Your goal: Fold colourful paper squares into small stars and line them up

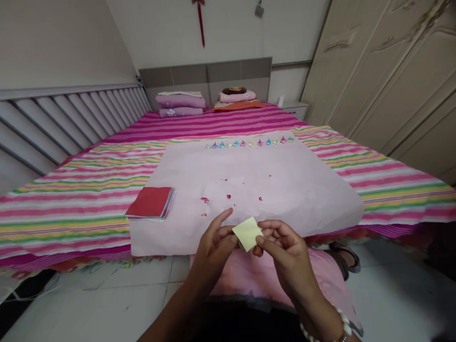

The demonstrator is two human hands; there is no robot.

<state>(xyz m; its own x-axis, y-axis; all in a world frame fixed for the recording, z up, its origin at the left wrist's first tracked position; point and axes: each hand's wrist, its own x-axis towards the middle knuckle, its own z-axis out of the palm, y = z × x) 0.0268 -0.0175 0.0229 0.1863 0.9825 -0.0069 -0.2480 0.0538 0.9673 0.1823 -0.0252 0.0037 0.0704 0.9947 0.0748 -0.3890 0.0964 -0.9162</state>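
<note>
Left hand [216,243] and right hand [289,249] both pinched on paper [248,232]. Probably light, foldable, easily creased; best held by opposite corners.

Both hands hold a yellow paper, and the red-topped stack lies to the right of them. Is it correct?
No: the head view shows the red-topped stack to the left, not the right, of the left hand and right hand. Both do hold the yellow paper.

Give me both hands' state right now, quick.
Left hand: closed, holding the yellow paper by its left side.
Right hand: closed, pinching the same paper's right side.
</note>
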